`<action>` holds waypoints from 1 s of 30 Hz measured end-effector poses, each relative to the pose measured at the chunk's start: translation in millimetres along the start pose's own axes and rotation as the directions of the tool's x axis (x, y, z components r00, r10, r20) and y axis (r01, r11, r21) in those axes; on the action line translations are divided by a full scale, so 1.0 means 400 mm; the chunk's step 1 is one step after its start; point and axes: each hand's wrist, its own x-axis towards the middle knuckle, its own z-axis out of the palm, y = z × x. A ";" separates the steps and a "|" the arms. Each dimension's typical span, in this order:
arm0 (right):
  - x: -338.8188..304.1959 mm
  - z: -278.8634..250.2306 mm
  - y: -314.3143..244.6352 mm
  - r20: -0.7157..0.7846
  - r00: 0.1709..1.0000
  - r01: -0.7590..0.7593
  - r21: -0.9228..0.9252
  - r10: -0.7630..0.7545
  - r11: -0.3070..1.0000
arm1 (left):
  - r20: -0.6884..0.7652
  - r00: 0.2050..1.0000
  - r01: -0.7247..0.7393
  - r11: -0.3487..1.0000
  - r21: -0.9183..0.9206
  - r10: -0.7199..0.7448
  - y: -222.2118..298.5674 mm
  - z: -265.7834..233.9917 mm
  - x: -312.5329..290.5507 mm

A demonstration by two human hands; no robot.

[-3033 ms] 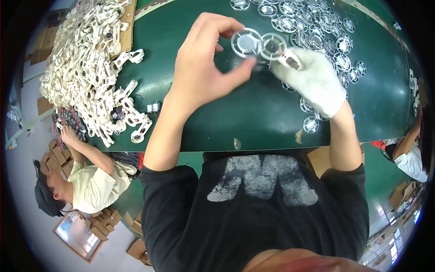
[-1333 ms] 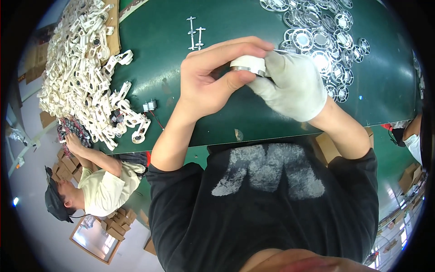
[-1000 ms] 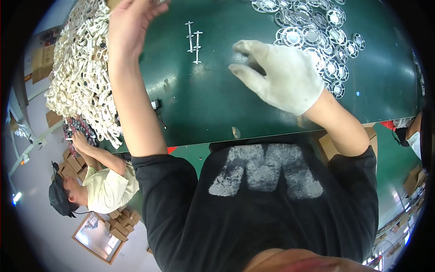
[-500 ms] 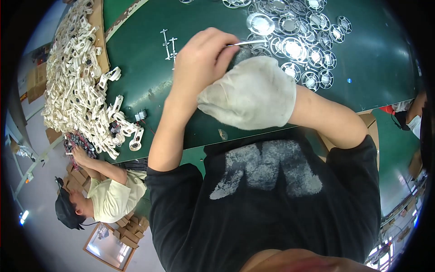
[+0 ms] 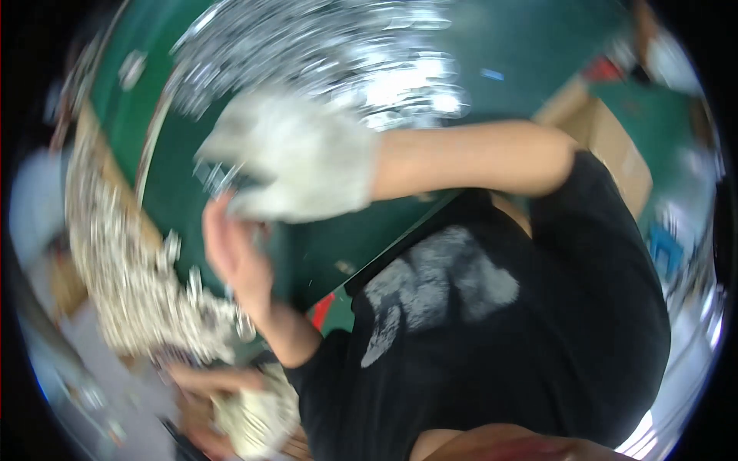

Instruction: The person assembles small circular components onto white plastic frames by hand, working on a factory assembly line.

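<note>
Motion smears the whole picture. My right hand (image 5: 296,157), in a whitish glove, reaches left across the green table. Its fingers and thumb curve around a dark gap. Small shiny metal pieces (image 5: 217,178) show at the glove's fingertips, just above my bare left hand (image 5: 234,250). Whether either hand grips these pieces or they lie on the table cannot be made out. My left hand points upward close below the glove, its fingers blurred together.
Many shiny metal rings (image 5: 400,81) lie across the far part of the green table (image 5: 523,46). A heap of off-white plastic parts (image 5: 131,276) covers the left side. A person in a pale shirt (image 5: 257,411) is at the lower left. A cardboard box (image 5: 607,146) stands at right.
The view has turned and shifted toward the left side of the table. My gloved right hand now reaches out above my left hand. The thin pale strip at my left fingers no longer shows.
</note>
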 end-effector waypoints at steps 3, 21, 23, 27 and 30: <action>0.039 -0.048 -0.030 0.374 0.925 -0.204 0.338 0.068 0.919 | 0.005 0.994 0.110 0.954 -0.278 -0.113 0.045 -0.010 -0.009; -0.239 -0.103 -0.179 0.667 0.744 -0.263 0.333 -0.029 0.906 | 0.076 0.997 -0.052 0.963 0.264 0.033 0.037 -0.060 0.013; -0.275 -0.076 -0.188 0.631 0.768 -0.253 0.144 0.108 0.957 | -0.096 0.937 -0.200 0.741 0.641 0.336 -0.051 -0.045 0.081; -0.303 -0.028 -0.175 0.598 0.795 -0.305 0.252 0.100 0.919 | -0.056 0.882 -0.178 0.441 0.880 0.468 -0.175 -0.066 0.160; -0.348 -0.007 -0.143 0.333 0.943 -0.123 0.309 0.014 0.943 | -0.137 0.932 -0.073 0.543 0.836 0.336 -0.118 0.003 0.138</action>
